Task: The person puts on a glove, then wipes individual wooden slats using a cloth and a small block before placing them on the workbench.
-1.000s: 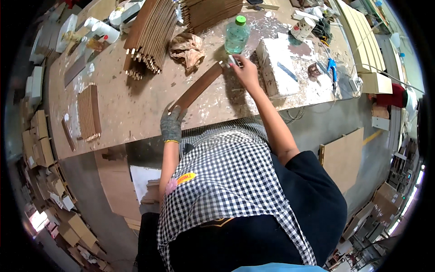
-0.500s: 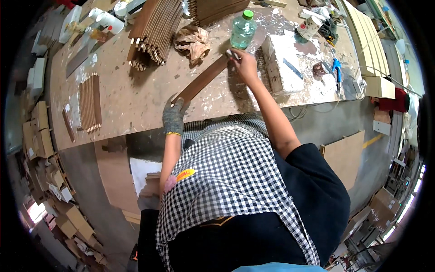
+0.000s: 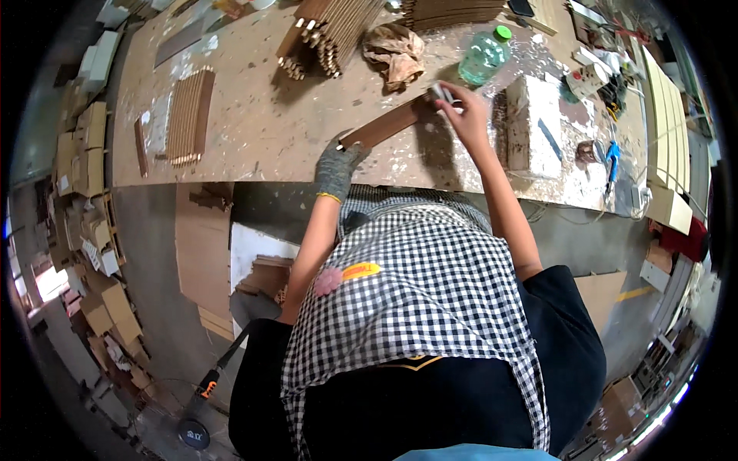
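My left hand [image 3: 339, 164], in a grey knitted glove, is closed around the near left end of a brown wooden strip [image 3: 390, 125]. The strip slants up to the right over the worktable. At its far end my bare right hand [image 3: 467, 117] pinches a small whitish object [image 3: 440, 95], too small to name; it is close to the strip, and I cannot tell whether it touches. Just beyond that hand stands a clear green-tinted bottle [image 3: 483, 60] with a green cap. A crumpled brown cloth or paper [image 3: 396, 55] lies past the strip.
Stacked brown strips [image 3: 327, 38] sit at the back, and a smaller row of strips [image 3: 192, 115] lies on the left. Right of my hand are a paint-spattered white block [image 3: 530, 127], a paper cup [image 3: 586, 81] and a blue-handled tool [image 3: 612, 160]. The worktable [image 3: 254, 146] has a near edge before my apron.
The view has turned, so the table's things sit farther right and higher in the picture. My left hand still grips the strip; my right hand is still at its far end.
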### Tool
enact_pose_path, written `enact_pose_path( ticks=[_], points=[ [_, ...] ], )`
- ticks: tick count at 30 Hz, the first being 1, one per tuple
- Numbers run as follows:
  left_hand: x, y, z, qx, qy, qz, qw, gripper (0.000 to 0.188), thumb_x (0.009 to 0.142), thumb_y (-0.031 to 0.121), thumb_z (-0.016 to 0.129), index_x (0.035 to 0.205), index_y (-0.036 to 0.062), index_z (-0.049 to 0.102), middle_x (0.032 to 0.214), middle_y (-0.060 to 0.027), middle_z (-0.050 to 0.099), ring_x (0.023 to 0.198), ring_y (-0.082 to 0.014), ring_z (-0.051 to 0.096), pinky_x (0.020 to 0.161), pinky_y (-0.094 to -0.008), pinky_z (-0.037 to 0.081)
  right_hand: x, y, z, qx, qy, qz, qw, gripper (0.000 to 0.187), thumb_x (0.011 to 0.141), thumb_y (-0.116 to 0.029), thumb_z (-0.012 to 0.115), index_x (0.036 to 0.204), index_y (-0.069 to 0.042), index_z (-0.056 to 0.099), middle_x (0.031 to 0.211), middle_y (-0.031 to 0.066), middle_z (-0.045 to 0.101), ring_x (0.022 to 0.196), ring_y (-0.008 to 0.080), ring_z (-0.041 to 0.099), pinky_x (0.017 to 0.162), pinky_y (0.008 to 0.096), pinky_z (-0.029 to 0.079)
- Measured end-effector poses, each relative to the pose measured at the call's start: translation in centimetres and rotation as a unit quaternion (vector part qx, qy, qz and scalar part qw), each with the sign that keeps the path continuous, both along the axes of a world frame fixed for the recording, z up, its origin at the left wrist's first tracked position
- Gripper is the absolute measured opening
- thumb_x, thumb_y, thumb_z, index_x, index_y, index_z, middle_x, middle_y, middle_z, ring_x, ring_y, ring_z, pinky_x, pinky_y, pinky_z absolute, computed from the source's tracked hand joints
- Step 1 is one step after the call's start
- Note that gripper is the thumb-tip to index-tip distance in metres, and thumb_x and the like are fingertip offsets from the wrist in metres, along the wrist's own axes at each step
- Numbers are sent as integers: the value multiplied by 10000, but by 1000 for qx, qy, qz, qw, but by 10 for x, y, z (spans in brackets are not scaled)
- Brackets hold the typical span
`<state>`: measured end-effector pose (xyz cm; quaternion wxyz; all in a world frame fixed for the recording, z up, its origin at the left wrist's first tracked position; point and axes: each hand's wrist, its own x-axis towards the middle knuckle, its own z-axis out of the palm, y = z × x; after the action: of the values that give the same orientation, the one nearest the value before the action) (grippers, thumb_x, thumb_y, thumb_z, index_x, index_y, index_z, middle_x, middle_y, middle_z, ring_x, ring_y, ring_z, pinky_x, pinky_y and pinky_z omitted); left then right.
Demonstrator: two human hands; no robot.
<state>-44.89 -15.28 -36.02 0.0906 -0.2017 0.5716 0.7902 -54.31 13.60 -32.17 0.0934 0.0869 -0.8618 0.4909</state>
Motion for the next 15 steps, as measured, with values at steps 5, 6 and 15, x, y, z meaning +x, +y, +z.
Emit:
enact_pose_path(
  ticks=[5,6,15],
  points=[
    [-2,-6,-15,-160,63,-105,979,388,934,14,590,1317,2,531,1155,-133,644,1042,-220,648,871,-314,575,16,-89,24,78,67,256,961,307,850,-88,687,1157,-93,696,1062,135,669,983,325,645,853,404,548],
    [-1,-8,-26,-73,20,-52,996,316,892,154,685,1180,33,642,1084,-87,704,965,-183,646,881,-312,516,18,-108,24,92,95,283,950,306,845,-84,672,1150,-95,691,1051,132,658,988,318,634,853,404,539],
    [3,2,3,-32,-9,-26,999,387,872,19,681,1253,26,614,1093,-69,693,976,-166,633,872,-289,535,17,-50,0,173,57,138,974,366,752,-54,673,1115,-87,649,1094,149,601,1061,362,565,927,450,475]
  ],
)
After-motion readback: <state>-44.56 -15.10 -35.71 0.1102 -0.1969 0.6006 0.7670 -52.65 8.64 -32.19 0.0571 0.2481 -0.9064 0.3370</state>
